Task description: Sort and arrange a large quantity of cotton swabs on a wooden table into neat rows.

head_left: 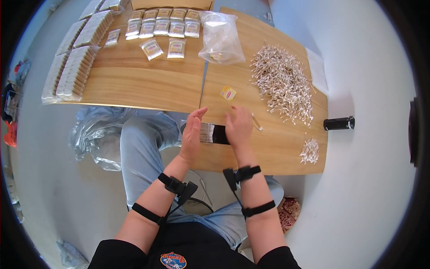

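Observation:
A row of cotton swabs lies side by side at the table's near edge, with clear film showing at its left end. Against that left end stands my left hand, its fingers stretched out and the palm turned toward the swabs. A flat black piece meets the swabs' right end. My right hand is curled over the right end of this black piece, which hides part of its fingertips. Just beyond the hands a yellow printed card lies flat. A few loose swabs rest right of my right hand.
A big pile of loose swabs covers the right side, with a smaller heap nearer me. Filled swab packets stand in rows at the back beside a clear plastic bag. Bundled packs line the left edge. A black cylinder is by the wall.

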Demonstrator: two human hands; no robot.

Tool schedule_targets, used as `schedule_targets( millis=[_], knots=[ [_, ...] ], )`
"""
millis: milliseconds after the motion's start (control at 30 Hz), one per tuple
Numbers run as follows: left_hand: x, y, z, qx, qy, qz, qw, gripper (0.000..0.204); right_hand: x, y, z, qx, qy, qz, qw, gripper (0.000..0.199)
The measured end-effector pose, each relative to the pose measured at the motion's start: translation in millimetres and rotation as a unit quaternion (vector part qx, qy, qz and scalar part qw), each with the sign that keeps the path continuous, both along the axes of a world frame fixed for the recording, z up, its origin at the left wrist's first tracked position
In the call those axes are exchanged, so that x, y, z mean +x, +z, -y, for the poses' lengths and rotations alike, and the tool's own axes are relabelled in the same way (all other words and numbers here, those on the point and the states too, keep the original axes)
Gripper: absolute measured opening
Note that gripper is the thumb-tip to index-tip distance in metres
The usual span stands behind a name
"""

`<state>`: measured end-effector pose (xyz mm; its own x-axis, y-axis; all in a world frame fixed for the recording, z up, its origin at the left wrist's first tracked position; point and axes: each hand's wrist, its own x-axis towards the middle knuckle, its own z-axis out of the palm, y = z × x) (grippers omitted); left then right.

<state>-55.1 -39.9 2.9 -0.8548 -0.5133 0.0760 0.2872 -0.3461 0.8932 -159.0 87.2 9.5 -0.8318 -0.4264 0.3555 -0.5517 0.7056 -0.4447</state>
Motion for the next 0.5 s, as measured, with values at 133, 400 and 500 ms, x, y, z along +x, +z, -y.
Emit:
schedule_targets(
  millis=[133, 400, 500],
  knots=[
    [-1.9, -19.3, -2.2, 0.066, -0.057, 0.041, 0.995, 0.046, -54.3, -2.6, 9.1, -0.008, -0.034, 0.028, 0.999, 0.026],
    [2.0, -12.7, -0.7, 0.046, -0.06, 0.056, 0.996, 0.048, -86.7, -5.5, 25.9, 0.083, -0.058, 0.125, 0.987, 0.025],
    [2.7, -8.7, -0.3, 0.046, -0.06, 0.057, 0.996, 0.049, -86.8, -2.1, 29.7, 0.077, -0.062, 0.141, 0.985, 0.025]
  ],
)
